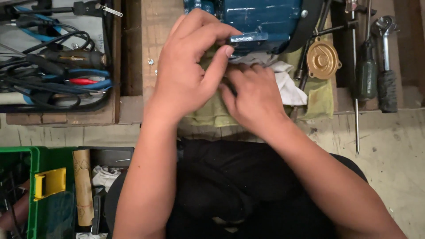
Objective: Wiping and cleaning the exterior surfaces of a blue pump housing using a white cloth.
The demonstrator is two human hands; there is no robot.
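Note:
My left hand (188,66) rests against the front of a blue metal machine housing (265,20), its fingertips and thumb closed on a small blue part at the housing's lower edge. My right hand (254,99) lies just below it, fingers curled and pressed under the housing onto a white rag (290,86) and a yellow-green cloth (321,99). What the right fingers hold, if anything, is hidden. Both hands touch each other over the cloth on a wooden bench (155,26).
A round brass cover (323,59) lies right of the housing. A green-handled screwdriver (366,73) and a wrench (386,62) lie further right. A tray of pliers and cables (53,62) sits left. A green toolbox (40,190) and cardboard tube (83,186) are lower left.

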